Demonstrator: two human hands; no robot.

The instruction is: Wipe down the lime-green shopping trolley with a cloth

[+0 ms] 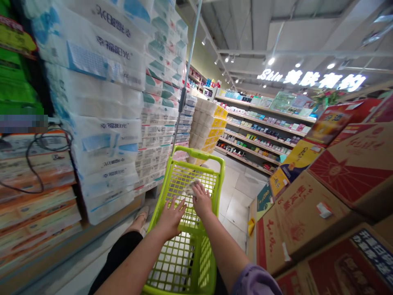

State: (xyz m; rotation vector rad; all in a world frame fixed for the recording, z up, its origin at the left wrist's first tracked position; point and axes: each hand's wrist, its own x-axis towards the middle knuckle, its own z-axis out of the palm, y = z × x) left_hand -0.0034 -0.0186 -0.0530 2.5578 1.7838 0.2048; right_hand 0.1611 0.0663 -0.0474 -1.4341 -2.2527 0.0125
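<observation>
A bright green plastic shopping basket [221, 176] with lattice walls stands on the floor right in front of me. Over its left part, my left hand [170, 217] hovers with the fingers spread and nothing in them. My right hand [202, 199] is farther forward over the basket, its fingers stretched out and slightly apart. At its fingertips lies a small, crumpled, greyish see-through packet [189, 188]; it is blurred, and its contents cannot be made out. The fingers seem to touch it, but no grip shows.
Tall stacks of wrapped tissue packs [113, 94] rise on my left. Cardboard cartons [297, 221] are piled on my right. A thin metal pole [192, 45] slants up near the basket's far left corner. Stocked shelves [260, 123] stand behind. My sandalled foot [141, 217] is left of the basket.
</observation>
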